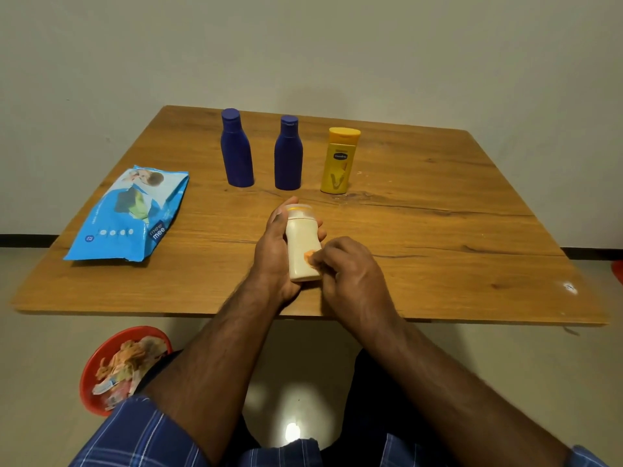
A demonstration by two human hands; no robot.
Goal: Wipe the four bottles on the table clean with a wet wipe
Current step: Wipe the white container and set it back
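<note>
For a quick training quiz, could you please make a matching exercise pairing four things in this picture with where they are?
Things:
1. cream bottle
2. yellow bottle
3. wipes pack
4. red bin

Places:
A. on the floor, below the table's near left edge
B. lying on the table's left side
C. held in the left hand, with the right hand against its side
D. standing at the right end of the row, beside two blue bottles

Pairs: 1-C, 2-D, 3-B, 4-A
</note>
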